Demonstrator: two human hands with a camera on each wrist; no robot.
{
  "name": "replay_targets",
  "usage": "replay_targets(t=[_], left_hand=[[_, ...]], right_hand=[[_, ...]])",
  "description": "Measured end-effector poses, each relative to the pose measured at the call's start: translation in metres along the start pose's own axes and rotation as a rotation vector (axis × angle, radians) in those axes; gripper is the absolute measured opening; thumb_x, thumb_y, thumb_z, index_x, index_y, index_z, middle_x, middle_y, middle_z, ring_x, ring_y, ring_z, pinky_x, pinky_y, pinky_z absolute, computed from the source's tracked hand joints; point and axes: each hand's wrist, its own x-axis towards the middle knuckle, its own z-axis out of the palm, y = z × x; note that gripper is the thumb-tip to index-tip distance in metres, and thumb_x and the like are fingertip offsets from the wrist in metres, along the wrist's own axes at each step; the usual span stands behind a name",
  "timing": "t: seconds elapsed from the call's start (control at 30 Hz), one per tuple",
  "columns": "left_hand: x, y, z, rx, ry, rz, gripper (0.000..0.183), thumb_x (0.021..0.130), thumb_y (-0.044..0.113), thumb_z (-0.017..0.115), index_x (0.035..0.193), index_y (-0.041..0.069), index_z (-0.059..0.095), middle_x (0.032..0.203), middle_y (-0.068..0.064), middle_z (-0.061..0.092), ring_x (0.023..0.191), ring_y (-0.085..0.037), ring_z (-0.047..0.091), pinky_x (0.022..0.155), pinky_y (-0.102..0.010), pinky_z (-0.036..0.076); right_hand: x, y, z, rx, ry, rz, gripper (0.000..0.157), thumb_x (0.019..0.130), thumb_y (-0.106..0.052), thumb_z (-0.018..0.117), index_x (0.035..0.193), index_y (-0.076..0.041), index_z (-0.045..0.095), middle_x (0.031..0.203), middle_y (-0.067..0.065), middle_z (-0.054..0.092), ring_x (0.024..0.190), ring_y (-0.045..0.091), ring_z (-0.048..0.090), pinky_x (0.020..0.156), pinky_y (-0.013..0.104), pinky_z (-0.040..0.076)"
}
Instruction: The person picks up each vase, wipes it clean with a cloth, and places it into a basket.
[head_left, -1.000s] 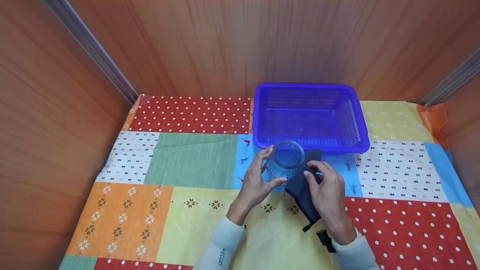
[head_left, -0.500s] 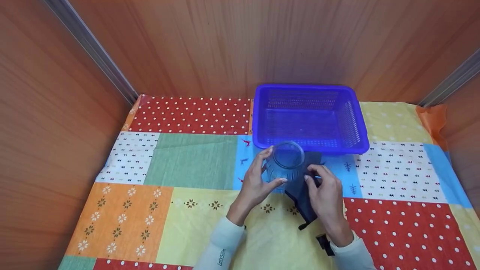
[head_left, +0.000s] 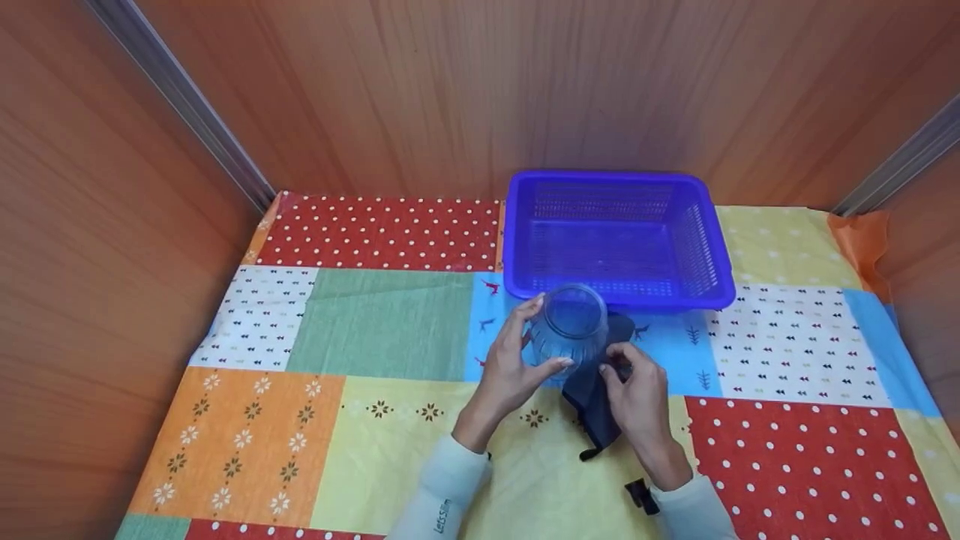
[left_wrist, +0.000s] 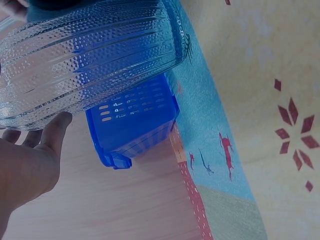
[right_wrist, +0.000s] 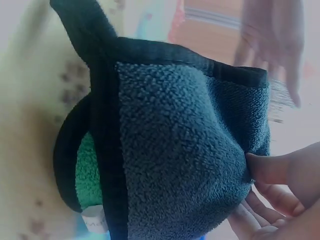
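A clear glass jar [head_left: 571,330] with ribbed, dimpled sides stands upright in front of the basket, its round mouth facing up in the head view. Fingers and thumb of my left hand [head_left: 514,367] grip it from the left. On its right side, my right hand [head_left: 641,394] pinches a dark grey cloth [head_left: 592,401] against or close beside the glass. In the right wrist view the cloth [right_wrist: 170,145] is fluffy, black-edged, with a hanging loop, a green reverse and a white tag. Part of the jar is hidden behind the cloth.
A purple plastic basket [head_left: 619,302] with slotted sides stands just behind the jar, near the back wooden wall [head_left: 420,97]. A patchwork-patterned tablecloth [head_left: 390,322] covers the table. Wooden panels rise at left and right.
My right hand has moved down and to the left with the cloth along the jar's right side. My left hand and the jar have barely moved.
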Motion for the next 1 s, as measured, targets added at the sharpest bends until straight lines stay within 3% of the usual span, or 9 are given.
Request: replay_targets(t=[0.5,0.83,1.0], left_hand=[[0.000,-0.001,-0.001,0.001,0.007,0.008,0.081,0.089,0.025,0.088,0.156,0.011,0.043,0.164,-0.009,0.045,0.146,-0.030,0.049,0.107,-0.049,0.055],[0.000,-0.001,-0.002,0.000,0.003,0.005,0.082,0.090,0.026,0.088,0.156,0.011,0.043,0.164,-0.009,0.044,0.148,-0.030,0.047,0.110,-0.050,0.053],[0.000,-0.001,-0.001,0.003,-0.001,0.003,0.082,0.090,0.027,0.088,0.156,0.011,0.043,0.164,-0.009,0.044,0.146,-0.030,0.048,0.108,-0.049,0.054]], right_hand=[[-0.002,0.025,0.026,-0.104,-0.071,0.006,0.014,0.088,0.012,0.073,0.095,-0.001,0.071,0.092,0.018,0.075,0.088,0.038,0.074,0.079,0.056,0.060],[0.000,0.027,0.028,-0.096,-0.094,0.017,0.012,0.090,0.009,0.074,0.095,-0.001,0.071,0.091,0.017,0.076,0.087,0.037,0.074,0.078,0.055,0.060],[0.000,0.020,0.018,-0.074,-0.088,0.043,0.011,0.090,0.008,0.075,0.095,-0.002,0.072,0.093,0.016,0.077,0.088,0.035,0.074,0.079,0.053,0.060]])
